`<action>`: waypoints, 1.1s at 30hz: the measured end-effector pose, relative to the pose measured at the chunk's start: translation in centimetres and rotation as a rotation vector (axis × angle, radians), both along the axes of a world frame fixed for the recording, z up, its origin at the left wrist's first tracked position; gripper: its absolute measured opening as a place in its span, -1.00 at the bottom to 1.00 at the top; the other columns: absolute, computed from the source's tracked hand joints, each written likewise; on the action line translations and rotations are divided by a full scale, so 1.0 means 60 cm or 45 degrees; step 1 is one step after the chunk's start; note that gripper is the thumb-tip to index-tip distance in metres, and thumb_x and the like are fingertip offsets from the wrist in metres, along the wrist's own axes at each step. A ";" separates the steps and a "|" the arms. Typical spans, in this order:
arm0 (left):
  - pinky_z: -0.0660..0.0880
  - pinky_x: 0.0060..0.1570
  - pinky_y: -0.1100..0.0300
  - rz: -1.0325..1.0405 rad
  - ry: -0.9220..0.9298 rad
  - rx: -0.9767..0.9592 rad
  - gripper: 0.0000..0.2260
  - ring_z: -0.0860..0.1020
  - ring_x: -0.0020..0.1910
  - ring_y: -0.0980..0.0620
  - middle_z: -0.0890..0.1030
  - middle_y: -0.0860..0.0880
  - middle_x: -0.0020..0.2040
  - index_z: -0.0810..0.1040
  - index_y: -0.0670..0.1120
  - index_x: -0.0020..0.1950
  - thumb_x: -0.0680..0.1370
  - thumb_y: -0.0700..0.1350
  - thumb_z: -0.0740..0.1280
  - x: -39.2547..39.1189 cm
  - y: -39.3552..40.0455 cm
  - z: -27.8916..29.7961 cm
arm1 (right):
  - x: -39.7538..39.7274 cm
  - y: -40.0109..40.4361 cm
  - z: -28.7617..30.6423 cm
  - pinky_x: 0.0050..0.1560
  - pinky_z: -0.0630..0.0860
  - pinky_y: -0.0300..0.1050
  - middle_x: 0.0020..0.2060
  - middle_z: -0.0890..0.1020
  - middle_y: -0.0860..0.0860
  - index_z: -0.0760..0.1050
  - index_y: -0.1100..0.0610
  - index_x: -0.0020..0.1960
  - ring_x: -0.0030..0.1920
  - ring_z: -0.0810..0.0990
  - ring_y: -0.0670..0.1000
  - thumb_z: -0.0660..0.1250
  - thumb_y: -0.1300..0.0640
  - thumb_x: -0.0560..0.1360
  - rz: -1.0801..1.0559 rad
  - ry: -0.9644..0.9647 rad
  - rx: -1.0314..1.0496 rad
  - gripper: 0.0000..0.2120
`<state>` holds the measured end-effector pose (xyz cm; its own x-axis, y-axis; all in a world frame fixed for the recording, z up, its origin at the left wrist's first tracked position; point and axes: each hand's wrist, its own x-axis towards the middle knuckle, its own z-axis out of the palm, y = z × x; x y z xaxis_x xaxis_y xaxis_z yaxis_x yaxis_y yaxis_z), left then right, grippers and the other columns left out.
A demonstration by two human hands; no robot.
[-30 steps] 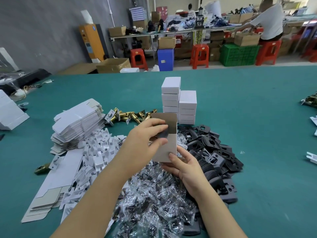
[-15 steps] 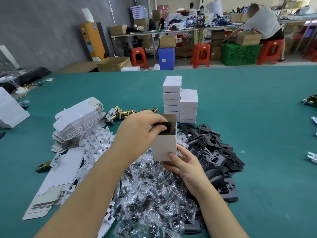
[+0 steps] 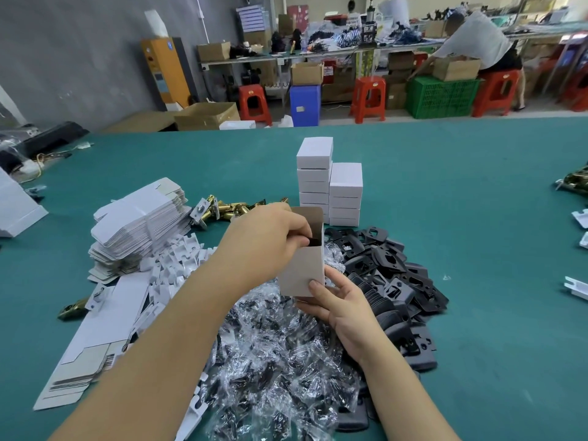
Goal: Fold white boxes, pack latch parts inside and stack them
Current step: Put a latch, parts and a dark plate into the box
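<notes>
Gripping the base of an upright open white box point(image 3: 302, 272) with the right hand point(image 3: 345, 308), thumb on its front; left hand point(image 3: 270, 237) curled at the mouth, pushing a dark part point(image 3: 313, 240) inside. Held above a heap of clear-bagged parts point(image 3: 280, 361), beside black plates point(image 3: 391, 275). Behind, two stacks of closed boxes point(image 3: 329, 183); leftward, flat box blanks point(image 3: 140, 221), white inserts point(image 3: 171, 265) and brass latches point(image 3: 222, 208), all on the green surface point(image 3: 477, 202). Beyond, red stools point(image 3: 369, 97), a green crate point(image 3: 442, 97), cluttered benches and a person point(image 3: 477, 39) bending over a carton.
</notes>
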<state>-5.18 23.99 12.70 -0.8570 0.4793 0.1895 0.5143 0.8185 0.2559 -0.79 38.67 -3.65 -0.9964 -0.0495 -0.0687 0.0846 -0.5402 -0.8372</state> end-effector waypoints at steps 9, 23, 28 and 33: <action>0.53 0.11 0.03 0.073 -0.064 -0.154 -0.80 0.55 0.14 0.01 0.66 0.10 0.12 0.68 0.16 0.15 0.68 -0.07 0.29 -0.006 0.012 0.010 | 0.000 0.000 0.000 0.13 0.67 0.06 0.14 0.70 0.22 0.64 -0.04 0.27 0.12 0.71 0.26 0.54 0.11 0.45 0.003 0.009 -0.006 -0.60; 0.50 0.04 0.08 -0.013 0.064 0.123 -0.74 0.52 -0.01 0.09 0.65 0.16 -0.08 0.69 0.09 0.14 0.67 -0.18 0.25 -0.008 0.004 0.001 | -0.001 -0.001 0.004 0.05 0.68 -0.02 0.15 0.71 0.21 0.55 0.09 0.36 0.16 0.69 0.24 0.53 0.11 0.43 -0.060 -0.033 -0.028 -0.50; 0.34 -0.45 0.39 0.127 0.171 0.644 -0.78 0.50 -0.47 0.15 0.69 0.14 -0.24 0.71 0.05 -0.02 0.61 -0.22 0.31 -0.024 -0.040 -0.002 | -0.002 0.001 0.005 0.02 0.69 0.01 0.18 0.69 0.20 0.53 0.12 0.35 0.15 0.69 0.27 0.48 0.17 0.46 -0.098 -0.083 -0.147 -0.54; 0.39 -0.43 0.25 0.322 -0.021 0.271 -0.83 0.47 -0.46 0.15 0.67 0.13 -0.20 0.66 0.03 0.01 0.66 -0.09 0.27 -0.057 -0.098 -0.043 | -0.004 0.001 0.007 -0.03 0.71 0.03 0.18 0.69 0.20 0.53 0.15 0.32 0.12 0.71 0.27 0.45 0.21 0.45 -0.128 -0.113 -0.227 -0.57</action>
